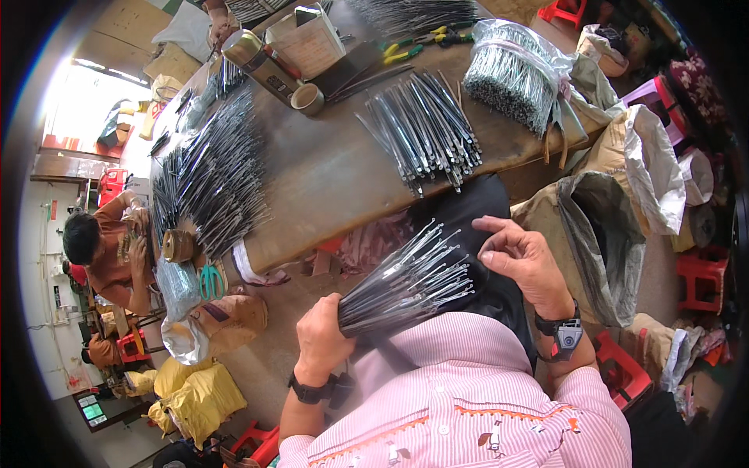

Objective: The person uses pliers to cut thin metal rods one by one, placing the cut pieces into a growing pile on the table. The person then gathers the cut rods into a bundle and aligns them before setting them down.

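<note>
My left hand (320, 335) is closed round one end of a fanned bundle of thin metal rods (409, 285), dark along their length with small bright looped ends. The bundle slants up to the right over my lap, its looped ends spread apart. Just right of those ends, my right hand (521, 257) hovers with thumb and fingers bent and apart, nothing visible between them. On the table (312, 187) ahead lies a loose pile of similar silver-tipped rods (429, 129).
A large dark heap of rods (214, 171) covers the table's left side. Plastic-wrapped rods (515, 70) stand at the far right, near yellow-handled pliers (406, 53). Open sacks (601, 242) stand at my right. Another person (117, 249) works at left, near teal-handled scissors (211, 282).
</note>
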The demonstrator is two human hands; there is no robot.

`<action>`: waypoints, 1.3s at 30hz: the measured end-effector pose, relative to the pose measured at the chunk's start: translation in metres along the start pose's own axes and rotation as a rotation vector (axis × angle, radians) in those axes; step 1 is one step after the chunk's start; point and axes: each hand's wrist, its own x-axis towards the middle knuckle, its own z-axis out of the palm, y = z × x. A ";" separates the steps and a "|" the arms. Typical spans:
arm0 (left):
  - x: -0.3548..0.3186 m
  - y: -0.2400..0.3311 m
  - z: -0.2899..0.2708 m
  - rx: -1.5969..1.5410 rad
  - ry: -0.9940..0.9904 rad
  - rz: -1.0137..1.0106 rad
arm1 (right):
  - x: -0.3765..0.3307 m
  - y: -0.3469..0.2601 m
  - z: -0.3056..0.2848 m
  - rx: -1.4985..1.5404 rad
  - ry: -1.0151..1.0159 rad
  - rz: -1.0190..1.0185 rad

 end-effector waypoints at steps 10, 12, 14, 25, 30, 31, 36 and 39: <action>-0.006 0.015 0.001 -0.160 -0.082 -0.206 | -0.003 0.007 0.010 -0.086 -0.054 -0.017; -0.006 0.016 0.002 -0.161 -0.086 -0.203 | -0.003 0.008 0.012 -0.119 -0.056 -0.039; -0.007 0.018 0.002 -0.164 -0.078 -0.194 | -0.003 0.010 0.013 -0.176 -0.061 -0.085; -0.002 0.023 0.005 -0.225 -0.026 -0.149 | -0.002 0.023 0.017 -0.231 -0.116 -0.266; -0.002 0.025 0.004 -0.244 -0.109 -0.208 | -0.003 0.018 0.017 -0.271 -0.092 -0.335; -0.003 0.025 0.004 -0.245 -0.120 -0.222 | -0.003 0.016 0.016 -0.274 -0.073 -0.341; -0.001 0.025 0.003 -0.312 -0.139 -0.231 | -0.004 0.003 0.008 -0.318 -0.030 -0.357; -0.001 0.026 0.004 -0.347 -0.144 -0.236 | -0.006 -0.002 0.009 -0.138 0.004 -0.276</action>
